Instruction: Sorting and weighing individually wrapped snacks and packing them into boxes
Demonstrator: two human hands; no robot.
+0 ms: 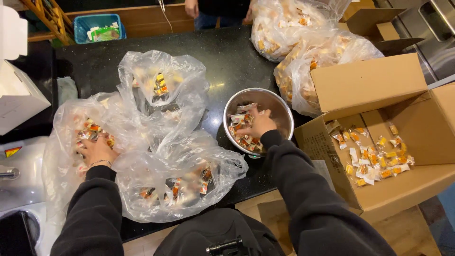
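Note:
My left hand [97, 149] is down inside a clear plastic bag [71, 137] on the left, fingers closed around several small wrapped candies [92, 130]. My right hand [258, 124] reaches into a round steel bowl [279, 106] on the black counter, its fingers on the wrapped candies [241, 135] lying in it. Two more clear bags [163, 85] [182, 182] with a few candies sit between my arms. Both arms wear black sleeves.
An open cardboard box [374, 85] at the right holds several yellow and orange wrapped candies [374, 159]. Two full clear bags [296, 23] lie behind it. Another person's hands [192, 7] rest at the counter's far edge. A blue bin [99, 26] stands at the back left.

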